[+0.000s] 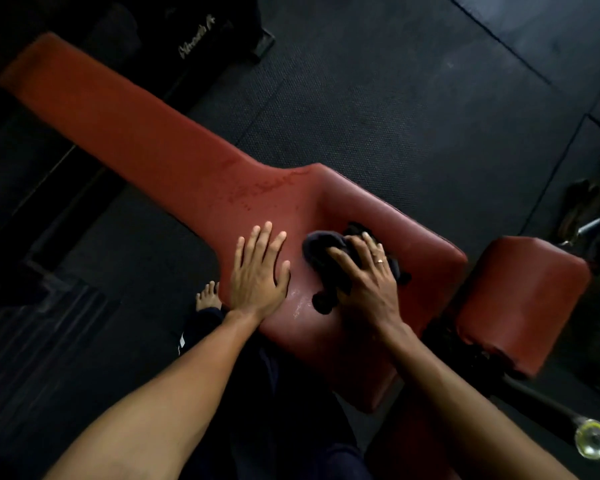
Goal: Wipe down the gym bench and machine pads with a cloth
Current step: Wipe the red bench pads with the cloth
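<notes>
on the wide end of the red bench, right hand clutches the dark cloth, left hand flat beside it, unwiped length stretching away up-left.

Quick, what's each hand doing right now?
Left hand: open, flat on the red bench.
Right hand: gripping the dark cloth.
</notes>
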Tool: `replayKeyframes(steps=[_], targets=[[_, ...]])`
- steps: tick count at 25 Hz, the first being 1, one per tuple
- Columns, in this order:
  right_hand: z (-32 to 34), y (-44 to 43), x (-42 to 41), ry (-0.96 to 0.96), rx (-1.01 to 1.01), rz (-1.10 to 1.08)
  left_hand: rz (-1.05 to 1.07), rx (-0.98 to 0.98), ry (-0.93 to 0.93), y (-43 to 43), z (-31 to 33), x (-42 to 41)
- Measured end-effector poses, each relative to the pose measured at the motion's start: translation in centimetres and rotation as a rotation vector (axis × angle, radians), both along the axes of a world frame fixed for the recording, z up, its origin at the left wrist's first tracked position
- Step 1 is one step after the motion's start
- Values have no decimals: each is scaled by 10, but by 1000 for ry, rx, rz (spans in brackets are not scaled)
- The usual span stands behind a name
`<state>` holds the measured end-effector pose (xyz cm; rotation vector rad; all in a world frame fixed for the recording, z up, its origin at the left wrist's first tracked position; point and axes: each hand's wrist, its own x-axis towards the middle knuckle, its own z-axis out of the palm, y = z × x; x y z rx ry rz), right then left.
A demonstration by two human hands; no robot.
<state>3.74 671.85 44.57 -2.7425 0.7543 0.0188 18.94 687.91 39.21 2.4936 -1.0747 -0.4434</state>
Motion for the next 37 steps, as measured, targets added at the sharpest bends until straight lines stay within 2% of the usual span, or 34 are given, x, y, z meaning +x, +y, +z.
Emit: replayKeyframes(steps=[3,6,8,12,15,20,23,26,30,33,37], targets=[[-5,-39,46,11,9,-180,79,48,7,0,1,-4],[-12,-33,108,77,64,-282,152,52,20,-2,4,-8],[-12,-2,106,97,18,-200,205,36,50,-7,6,-9],[-2,17,33,33,-29,-66,157,46,35,-19,5,-2],[0,-29,22,71,-31,-186,168,40,30,-29,2,7],[-17,-70,117,93,-2,-417,193,39,34,-49,-5,23],[-20,-41,121,95,-19,-263,200,50,44,-61,-8,39],[-5,-38,67,105,-51,-74,261,45,78,-67,-12,61],[4,-79,35,92,-73,-186,289,65,65,-71,-22,89],[-10,-82,72,126,-74,-276,304,68,42,-74,-29,98],[-27,-78,139,177,21,-272,300,60,-3,-73,-33,96]])
